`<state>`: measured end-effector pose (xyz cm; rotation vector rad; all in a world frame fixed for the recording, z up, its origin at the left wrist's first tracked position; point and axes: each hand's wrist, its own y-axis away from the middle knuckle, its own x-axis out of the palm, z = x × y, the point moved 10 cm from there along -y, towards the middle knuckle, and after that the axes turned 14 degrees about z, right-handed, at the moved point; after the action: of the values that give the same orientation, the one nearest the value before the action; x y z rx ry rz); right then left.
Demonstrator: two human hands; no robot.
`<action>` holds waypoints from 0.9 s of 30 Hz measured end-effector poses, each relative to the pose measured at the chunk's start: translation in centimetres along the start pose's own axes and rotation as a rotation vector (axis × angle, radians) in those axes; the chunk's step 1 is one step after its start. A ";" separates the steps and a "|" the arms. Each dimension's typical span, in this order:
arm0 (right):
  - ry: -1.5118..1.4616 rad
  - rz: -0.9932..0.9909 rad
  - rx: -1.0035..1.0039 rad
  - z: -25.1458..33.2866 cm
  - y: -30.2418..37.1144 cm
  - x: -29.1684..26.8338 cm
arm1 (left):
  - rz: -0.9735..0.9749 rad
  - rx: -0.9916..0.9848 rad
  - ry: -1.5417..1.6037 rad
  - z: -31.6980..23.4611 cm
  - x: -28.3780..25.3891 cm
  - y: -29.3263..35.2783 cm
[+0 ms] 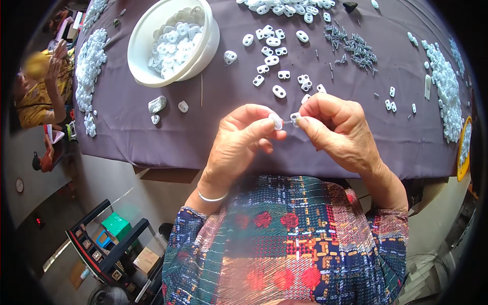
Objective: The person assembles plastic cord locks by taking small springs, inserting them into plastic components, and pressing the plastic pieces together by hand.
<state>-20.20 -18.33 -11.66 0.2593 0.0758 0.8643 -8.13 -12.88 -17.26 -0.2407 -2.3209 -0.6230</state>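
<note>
Near the table's front edge, my left hand (pixel 236 133) pinches a white oval plastic cord-lock piece (pixel 276 121) between thumb and fingers. My right hand (pixel 341 131) pinches a second white cord-lock piece (pixel 294 118), which shows a dark hole. A small metal coil spring (pixel 287 122) bridges the gap between the two pieces. Just beyond my hands lie several loose white two-hole cord-lock pieces (pixel 279 91). Behind them to the right is a scattered pile of small metal springs (pixel 362 53).
A round white tub (pixel 213 48) holding white pieces stands at the back left. White pieces are heaped along the left (pixel 90 63) and right (pixel 443 91) sides of the purple tablecloth (pixel 132 122). A grey stone (pixel 157 104) and a thin stick (pixel 202 90) lie left. Another person (pixel 46 101) sits beyond the left edge.
</note>
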 end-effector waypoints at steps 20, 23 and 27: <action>0.085 0.047 0.030 -1.5 -1.1 -0.2 | -0.076 0.041 -0.140 -0.3 0.0 -0.2; 0.098 0.041 0.012 -1.4 -1.2 -0.3 | -0.098 0.049 -0.164 -0.4 -0.1 -0.2; 0.144 0.027 -0.021 -1.2 -1.2 -0.5 | -0.114 0.038 -0.178 -0.4 -0.1 -0.2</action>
<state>-19.82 -19.25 -13.11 0.1790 0.1974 0.9096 -7.90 -13.24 -17.13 -0.1522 -2.5292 -0.6356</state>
